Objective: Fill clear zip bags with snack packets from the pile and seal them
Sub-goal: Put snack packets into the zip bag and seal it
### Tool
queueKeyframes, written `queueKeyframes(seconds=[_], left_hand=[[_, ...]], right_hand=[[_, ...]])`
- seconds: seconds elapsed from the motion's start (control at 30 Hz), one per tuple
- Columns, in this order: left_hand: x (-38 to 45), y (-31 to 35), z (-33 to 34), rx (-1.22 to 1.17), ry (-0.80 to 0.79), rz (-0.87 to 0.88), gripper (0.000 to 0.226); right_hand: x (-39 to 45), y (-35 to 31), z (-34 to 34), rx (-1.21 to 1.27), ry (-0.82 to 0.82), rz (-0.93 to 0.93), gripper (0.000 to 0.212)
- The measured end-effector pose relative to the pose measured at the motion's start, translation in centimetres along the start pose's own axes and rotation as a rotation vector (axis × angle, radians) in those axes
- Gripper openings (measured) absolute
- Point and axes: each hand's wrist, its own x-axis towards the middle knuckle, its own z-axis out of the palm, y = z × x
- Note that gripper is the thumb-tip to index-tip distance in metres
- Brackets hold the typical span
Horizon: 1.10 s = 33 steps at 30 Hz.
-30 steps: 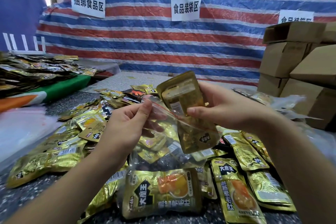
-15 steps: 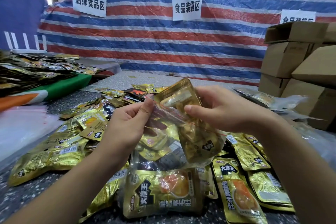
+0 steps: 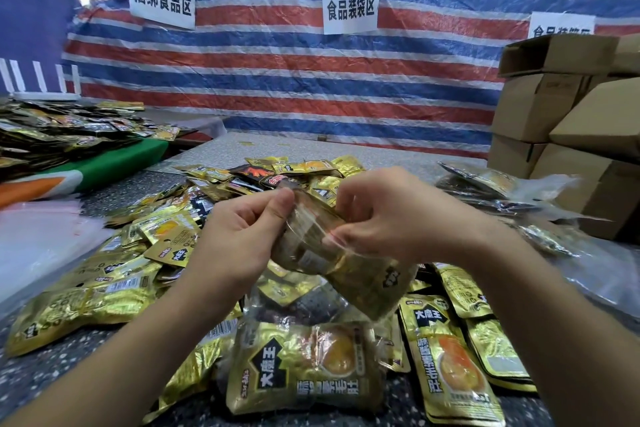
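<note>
A clear zip bag (image 3: 311,333) hangs over the table with several gold snack packets inside, its bottom resting on the pile. My left hand (image 3: 239,236) pinches the left side of the bag's mouth. My right hand (image 3: 391,215) grips the right side of the mouth and the top of a gold snack packet (image 3: 360,274) that sits almost wholly inside the bag, tilted. A pile of gold snack packets (image 3: 138,274) spreads across the speckled table (image 3: 55,378) around the bag.
A stack of empty clear bags (image 3: 38,246) lies at the left. More packets are heaped on a green-edged surface (image 3: 114,166) at far left. Cardboard boxes (image 3: 571,135) stand at the right, with filled bags (image 3: 485,187) in front of them. A striped tarp hangs behind.
The gold packet, half out of the bag a second ago, has gone down into it. My right hand has dropped to the bag's mouth and both hands have drawn closer together.
</note>
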Motion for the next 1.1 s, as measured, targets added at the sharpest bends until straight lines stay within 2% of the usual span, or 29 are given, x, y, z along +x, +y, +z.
queueKeyframes(seconds=[0.1,0.2,0.27,0.33,0.43,0.47,0.57,0.63,0.9,1.1], left_hand=[[0.0,-0.2,0.0,0.003,0.031,-0.012,0.032],[0.0,-0.5,0.1,0.087,0.045,-0.017,0.033],[0.1,-0.6,0.1,0.07,0.04,-0.013,0.032],[0.2,-0.5,0.0,0.002,0.041,-0.038,0.034],[0.3,-0.3,-0.2,-0.09,0.066,-0.078,0.036],[0.3,-0.4,-0.3,-0.105,0.073,-0.082,0.036],[0.4,-0.5,-0.3,-0.125,0.077,-0.076,0.036],[0.4,-0.4,-0.3,-0.115,0.07,-0.085,0.036],[0.4,-0.5,0.1,-0.037,0.064,-0.145,0.034],[-0.1,-0.6,0.6,0.004,0.038,-0.105,0.033]], right_hand=[[0.1,0.0,0.5,-0.025,0.002,-0.033,0.02],[0.3,-0.5,1.5,-0.148,-0.087,-0.082,0.043],[0.4,-0.6,1.9,-0.172,-0.077,-0.084,0.045],[0.4,-0.3,1.5,-0.086,-0.035,-0.048,0.037],[0.2,-0.1,0.6,0.103,0.028,-0.028,0.049],[0.2,-0.1,0.4,0.098,0.038,-0.048,0.049],[0.0,0.0,0.2,0.004,0.064,-0.093,0.026],[0.1,0.3,0.4,-0.005,0.101,-0.087,0.018],[0.9,1.8,0.9,0.154,0.245,0.026,0.01],[1.1,1.5,1.5,0.02,0.226,0.071,0.021]])
